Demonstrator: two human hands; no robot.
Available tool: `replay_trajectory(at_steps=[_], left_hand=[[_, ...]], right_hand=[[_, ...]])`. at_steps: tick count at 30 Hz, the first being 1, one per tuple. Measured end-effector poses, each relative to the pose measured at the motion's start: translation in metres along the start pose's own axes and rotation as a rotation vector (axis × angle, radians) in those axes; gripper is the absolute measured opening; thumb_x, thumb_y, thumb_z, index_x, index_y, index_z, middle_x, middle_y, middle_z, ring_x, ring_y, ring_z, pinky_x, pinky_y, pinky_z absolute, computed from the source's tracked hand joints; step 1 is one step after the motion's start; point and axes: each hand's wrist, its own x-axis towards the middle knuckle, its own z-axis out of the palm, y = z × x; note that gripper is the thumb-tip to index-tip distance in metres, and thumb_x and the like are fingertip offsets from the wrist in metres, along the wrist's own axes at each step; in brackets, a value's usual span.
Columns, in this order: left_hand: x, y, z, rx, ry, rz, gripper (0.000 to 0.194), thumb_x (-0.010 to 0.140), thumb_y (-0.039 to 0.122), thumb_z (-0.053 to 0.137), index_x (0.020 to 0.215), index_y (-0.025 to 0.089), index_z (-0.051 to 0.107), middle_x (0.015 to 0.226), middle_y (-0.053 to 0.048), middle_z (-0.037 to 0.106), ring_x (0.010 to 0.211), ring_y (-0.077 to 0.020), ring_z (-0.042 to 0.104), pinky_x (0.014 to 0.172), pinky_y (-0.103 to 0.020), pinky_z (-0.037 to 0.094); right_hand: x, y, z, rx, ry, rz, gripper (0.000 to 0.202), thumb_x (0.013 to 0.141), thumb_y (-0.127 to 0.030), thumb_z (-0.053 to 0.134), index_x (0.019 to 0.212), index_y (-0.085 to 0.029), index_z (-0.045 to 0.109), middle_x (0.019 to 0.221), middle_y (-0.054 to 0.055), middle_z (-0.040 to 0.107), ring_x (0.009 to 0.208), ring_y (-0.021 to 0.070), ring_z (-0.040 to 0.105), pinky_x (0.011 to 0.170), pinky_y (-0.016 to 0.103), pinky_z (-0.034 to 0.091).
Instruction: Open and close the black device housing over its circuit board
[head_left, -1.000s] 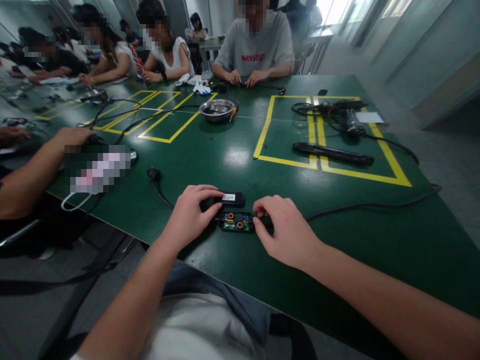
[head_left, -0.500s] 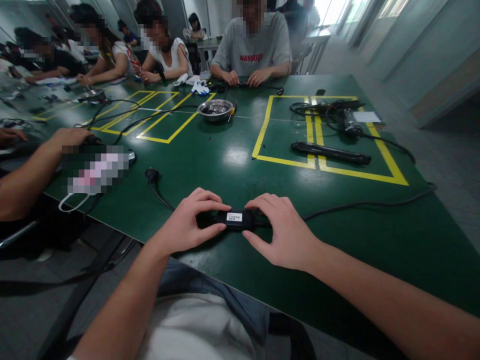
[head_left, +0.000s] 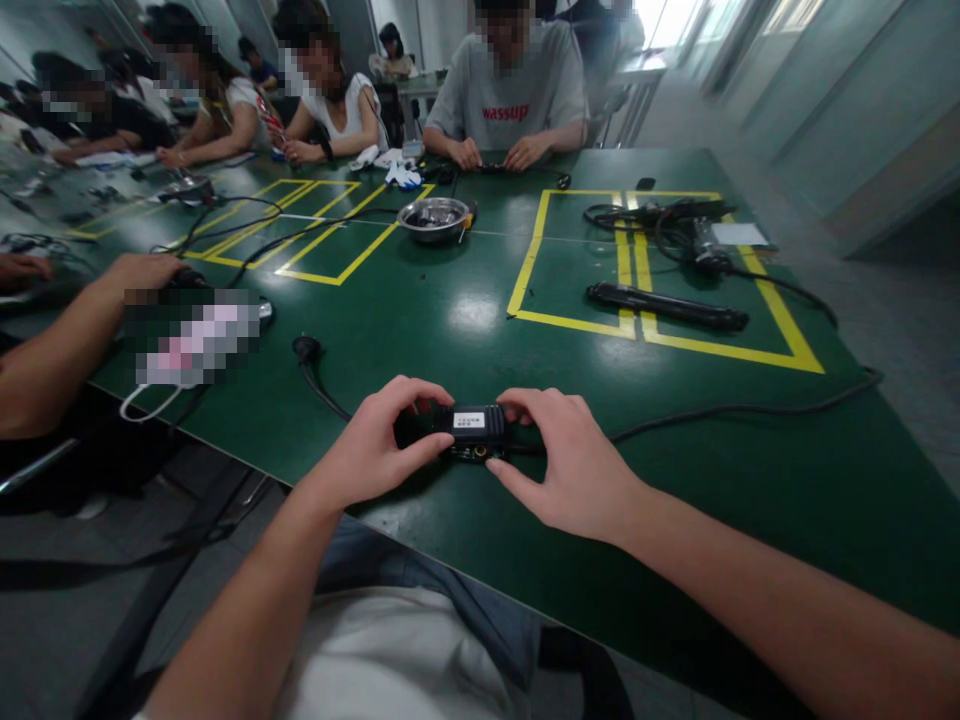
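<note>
Between my hands, a black plastic cover (head_left: 478, 422) with a white printed label is raised off the lower half of an in-line cable box. Under its near edge, part of the inside (head_left: 476, 453) shows, with a small copper-coloured round part. My left hand (head_left: 375, 440) pinches the cover's left end between thumb and fingers. My right hand (head_left: 574, 460) has its fingers at the cover's right end and its thumb by the lower half. A black power cord (head_left: 720, 408) runs out to the right, and a plug (head_left: 306, 347) lies at the left on its cord.
A metal bowl (head_left: 433, 220) of small parts stands mid-table. Yellow tape (head_left: 570, 323) marks rectangles, with a long black bar (head_left: 667, 305) and coiled cables (head_left: 660, 225) across them. Left, a neighbour's hand (head_left: 154, 272) rests near a phone-like blurred item (head_left: 206, 335). Another person works opposite.
The cover has risen and tilted away from the lower half, exposing the inside along the near edge. My hands stay in nearly the same place.
</note>
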Motion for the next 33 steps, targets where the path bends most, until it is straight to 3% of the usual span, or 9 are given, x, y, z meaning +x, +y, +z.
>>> replay_trajectory(at_steps=[3, 10, 14, 17, 22, 28, 33], left_hand=[[0.002, -0.004, 0.007, 0.041, 0.079, -0.07, 0.019, 0.096, 0.033, 0.077, 0.111, 0.022, 0.071, 0.107, -0.006, 0.077, 0.097, -0.0248, 0.071, 0.087, -0.038, 0.056], [0.005, -0.002, 0.01, 0.1, 0.077, 0.017, 0.004, 0.102, 0.026, 0.068, 0.101, 0.022, 0.069, 0.124, -0.01, 0.076, 0.115, -0.0273, 0.071, 0.104, -0.045, 0.056], [0.004, -0.001, 0.007, 0.114, 0.096, -0.002, 0.007, 0.098, 0.025, 0.071, 0.092, 0.021, 0.07, 0.104, -0.007, 0.072, 0.094, -0.0219, 0.069, 0.084, -0.035, 0.056], [0.004, -0.002, 0.009, 0.087, 0.077, -0.055, 0.01, 0.098, 0.026, 0.071, 0.09, 0.02, 0.069, 0.082, -0.001, 0.067, 0.073, -0.0171, 0.062, 0.068, -0.029, 0.049], [0.004, 0.001, 0.008, 0.089, 0.048, -0.037, 0.011, 0.1, 0.026, 0.067, 0.091, 0.019, 0.07, 0.081, -0.001, 0.07, 0.072, -0.0167, 0.062, 0.068, -0.028, 0.047], [0.001, 0.005, -0.003, 0.092, -0.133, 0.058, 0.007, 0.093, 0.024, 0.067, 0.089, 0.019, 0.068, 0.084, -0.002, 0.069, 0.074, -0.0168, 0.061, 0.068, -0.028, 0.046], [0.0, 0.004, -0.002, 0.055, -0.072, 0.082, 0.011, 0.097, 0.022, 0.066, 0.087, 0.018, 0.07, 0.084, -0.003, 0.067, 0.073, -0.0156, 0.061, 0.066, -0.027, 0.047]], right_hand=[[0.0, 0.001, 0.001, 0.014, 0.035, 0.022, 0.044, 0.088, -0.026, 0.072, 0.127, -0.021, 0.054, 0.11, 0.01, 0.072, 0.096, 0.0292, 0.067, 0.089, 0.045, 0.047], [0.001, 0.005, 0.002, -0.053, -0.036, -0.059, 0.008, 0.091, -0.017, 0.063, 0.096, -0.023, 0.059, 0.088, 0.005, 0.068, 0.082, 0.0247, 0.062, 0.075, 0.038, 0.042], [0.0, 0.004, 0.003, -0.045, -0.041, -0.062, 0.005, 0.094, -0.018, 0.06, 0.097, -0.022, 0.059, 0.089, 0.006, 0.069, 0.08, 0.0232, 0.062, 0.074, 0.037, 0.045], [-0.001, 0.003, 0.003, -0.041, -0.049, -0.048, 0.005, 0.094, -0.019, 0.06, 0.098, -0.023, 0.06, 0.09, 0.006, 0.069, 0.081, 0.0233, 0.064, 0.074, 0.037, 0.047], [-0.001, 0.003, 0.002, -0.052, -0.047, -0.047, 0.005, 0.095, -0.019, 0.061, 0.097, -0.023, 0.06, 0.089, 0.005, 0.07, 0.081, 0.0232, 0.065, 0.074, 0.037, 0.048], [-0.002, 0.003, 0.004, -0.076, -0.073, -0.017, 0.003, 0.097, -0.021, 0.06, 0.099, -0.023, 0.062, 0.089, 0.005, 0.072, 0.079, 0.0239, 0.067, 0.072, 0.037, 0.047], [-0.003, 0.002, 0.004, -0.053, -0.022, -0.015, 0.003, 0.098, -0.021, 0.061, 0.1, -0.023, 0.062, 0.091, 0.004, 0.072, 0.079, 0.0226, 0.068, 0.07, 0.034, 0.046]])
